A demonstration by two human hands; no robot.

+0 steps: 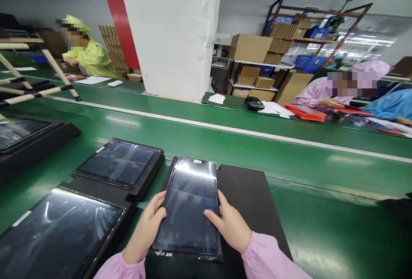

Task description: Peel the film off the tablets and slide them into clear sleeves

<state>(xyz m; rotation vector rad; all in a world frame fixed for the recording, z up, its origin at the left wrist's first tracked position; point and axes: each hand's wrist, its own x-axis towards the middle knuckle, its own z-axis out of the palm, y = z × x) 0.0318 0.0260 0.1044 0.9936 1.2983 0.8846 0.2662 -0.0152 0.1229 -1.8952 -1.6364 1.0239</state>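
Observation:
Between my two hands is a dark, glossy tablet screen point(189, 201) with clear film over it and a small white label near its top edge. My left hand point(146, 223) grips its left edge, thumb on the front. On the opposite edge my right hand point(230, 223) holds it the same way, thumb pressing the glass and fingers behind. The screen is over a black foam pad point(247, 197); whether it touches the pad I cannot tell. Left of my hands, a film-covered screen point(120, 163) and a larger one point(64, 227) lie on black foam.
Another screen on a black block point(41, 150) is at far left, near a pale pipe rack point(38, 86). A metal strip point(225, 128) crosses the green work surface point(322, 223). Beyond it, people in yellow, pink and blue work near red-orange sleeves point(305, 112). A white pillar point(170, 34) stands behind.

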